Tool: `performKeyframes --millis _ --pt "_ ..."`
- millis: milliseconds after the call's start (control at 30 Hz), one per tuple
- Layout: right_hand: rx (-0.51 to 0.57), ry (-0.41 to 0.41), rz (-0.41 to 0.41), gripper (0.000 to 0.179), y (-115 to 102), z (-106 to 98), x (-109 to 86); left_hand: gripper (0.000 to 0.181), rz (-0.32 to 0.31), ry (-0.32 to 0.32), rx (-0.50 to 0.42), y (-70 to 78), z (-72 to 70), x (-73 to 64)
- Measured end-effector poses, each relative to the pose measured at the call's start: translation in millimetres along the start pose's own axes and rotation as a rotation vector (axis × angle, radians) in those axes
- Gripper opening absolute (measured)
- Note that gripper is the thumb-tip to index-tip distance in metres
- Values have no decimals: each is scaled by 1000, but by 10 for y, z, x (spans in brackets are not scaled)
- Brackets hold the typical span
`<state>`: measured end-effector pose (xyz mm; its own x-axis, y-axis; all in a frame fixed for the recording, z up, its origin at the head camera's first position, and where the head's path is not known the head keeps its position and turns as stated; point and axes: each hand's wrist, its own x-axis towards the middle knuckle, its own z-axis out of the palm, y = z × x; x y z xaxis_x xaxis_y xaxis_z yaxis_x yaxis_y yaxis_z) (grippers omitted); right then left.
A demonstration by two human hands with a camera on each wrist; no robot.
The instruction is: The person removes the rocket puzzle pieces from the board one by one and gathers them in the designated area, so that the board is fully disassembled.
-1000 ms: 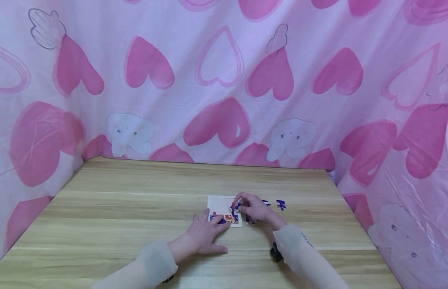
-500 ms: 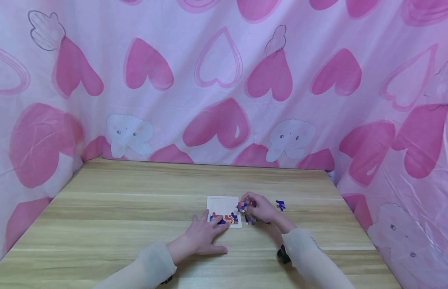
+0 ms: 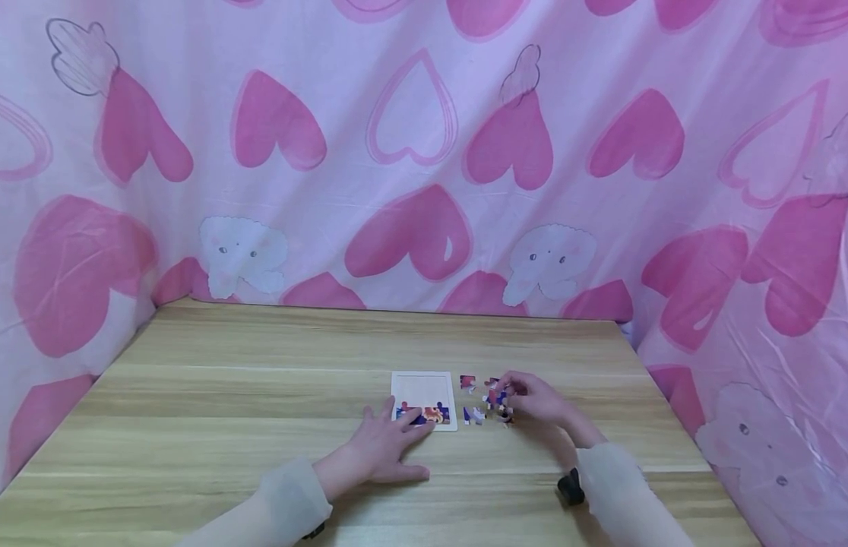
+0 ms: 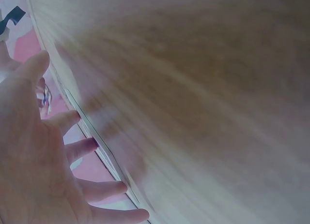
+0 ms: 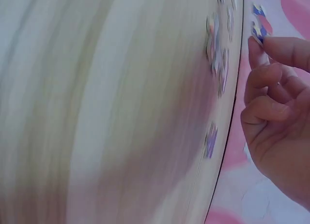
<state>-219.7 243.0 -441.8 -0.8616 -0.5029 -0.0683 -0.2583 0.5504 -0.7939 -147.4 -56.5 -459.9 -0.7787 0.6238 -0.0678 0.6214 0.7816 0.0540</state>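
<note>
A white puzzle tray (image 3: 422, 386) lies on the table, with a row of joined colourful pieces along its near side. My left hand (image 3: 386, 444) rests with spread, straight fingers over the tray's near left part, its fingertips on the joined pieces (image 3: 434, 414). My right hand (image 3: 540, 399) pinches a puzzle piece (image 5: 260, 24) between thumb and index finger, its other fingers curled. In the head view that piece is held up over loose pieces right of the tray.
Loose puzzle pieces lie right of the tray: one at the back (image 3: 468, 382), another nearer (image 3: 474, 415), and more partly hidden by the right hand. The wooden table (image 3: 260, 380) ends at a pink heart-patterned curtain (image 3: 410, 228) behind and at both sides.
My right hand has moved right, away from the tray, carrying the pinched puzzle piece over the loose ones. The left hand stays in place on the tray.
</note>
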Motion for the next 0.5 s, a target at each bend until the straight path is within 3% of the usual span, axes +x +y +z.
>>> performKeyframes --millis 167,500 --pt "55 -30 46 21 124 -120 -118 74 -1 -7 -18 -7 -4 -12" --pt "74 -11 104 17 299 -289 -348 76 -2 0 -86 -18 -22 -52"
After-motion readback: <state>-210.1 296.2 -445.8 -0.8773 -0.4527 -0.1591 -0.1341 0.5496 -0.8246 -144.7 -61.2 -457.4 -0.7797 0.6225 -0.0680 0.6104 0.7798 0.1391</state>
